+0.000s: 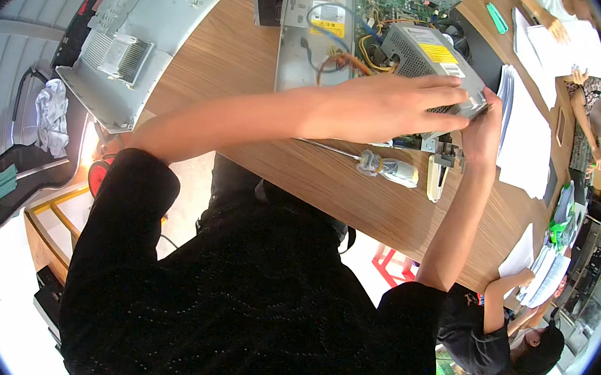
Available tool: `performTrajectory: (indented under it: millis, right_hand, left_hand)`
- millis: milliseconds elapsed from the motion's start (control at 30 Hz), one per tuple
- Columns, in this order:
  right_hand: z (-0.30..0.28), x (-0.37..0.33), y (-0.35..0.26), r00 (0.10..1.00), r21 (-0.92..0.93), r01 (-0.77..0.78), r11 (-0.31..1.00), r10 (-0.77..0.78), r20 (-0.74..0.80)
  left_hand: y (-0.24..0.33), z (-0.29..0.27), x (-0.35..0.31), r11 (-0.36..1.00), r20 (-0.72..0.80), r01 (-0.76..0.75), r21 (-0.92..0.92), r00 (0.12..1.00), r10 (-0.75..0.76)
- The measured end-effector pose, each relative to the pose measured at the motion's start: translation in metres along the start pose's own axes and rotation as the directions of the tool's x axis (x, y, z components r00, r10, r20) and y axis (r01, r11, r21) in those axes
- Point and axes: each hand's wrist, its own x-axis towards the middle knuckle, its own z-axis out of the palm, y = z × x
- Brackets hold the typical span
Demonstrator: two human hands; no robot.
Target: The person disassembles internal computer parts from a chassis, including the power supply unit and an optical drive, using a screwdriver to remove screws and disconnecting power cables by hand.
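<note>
A silver metal computer power supply (419, 48) with a yellow label sits tilted at the right side of an opened computer case (293, 59). My left hand (389, 107) reaches across from the left, its fingers bent over the unit's near side. At the right end, my right hand (480, 133) grips the corner with thumb and fingers, partly hidden behind the metal. Bundled coloured cables (343, 62) run from the unit into the case. A green circuit board (389, 5) shows behind it. Closer to me lies a screwdriver (394, 171) with a clear handle, beside a pale box cutter (436, 178).
A white case cover (175, 24) lies on the wooden table (255, 58) at the left. Stacks of paper (528, 145) line the right side, with a green cutter-like tool (496, 18) at the far right. Other people (479, 334) sit along the right edge.
</note>
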Motion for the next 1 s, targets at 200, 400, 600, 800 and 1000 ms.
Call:
performTrajectory:
  millis: [200, 400, 600, 800, 1000]
  right_hand:
    - [0.000, -0.005, 0.009, 0.935, -0.639, 0.339, 0.690, -0.323, 0.146]
    - [0.011, -0.015, 0.015, 0.811, -0.844, 0.427, 0.325, -0.550, 0.199]
    - [0.013, 0.008, -0.006, 0.935, -0.872, 0.235, 0.430, -0.346, 0.082]
    - [-0.004, 0.044, -0.010, 0.978, -0.750, 0.189, 0.634, -0.193, 0.084]
    - [0.000, 0.041, -0.015, 0.962, -0.807, 0.207, 0.553, -0.265, 0.065]
  left_hand:
    - [-0.031, -0.016, -0.011, 0.854, 0.060, 0.369, -0.366, 0.926, -0.374]
    - [-0.075, -0.032, -0.011, 0.859, 0.046, 0.487, -0.161, 0.873, -0.486]
    - [-0.102, -0.031, -0.008, 0.685, 0.232, 0.541, -0.489, 0.837, -0.495]
    - [-0.102, -0.025, -0.019, 0.368, 0.320, 0.613, -0.699, 0.729, -0.605]
    - [-0.096, -0.025, -0.014, 0.315, 0.278, 0.607, -0.729, 0.684, -0.675]
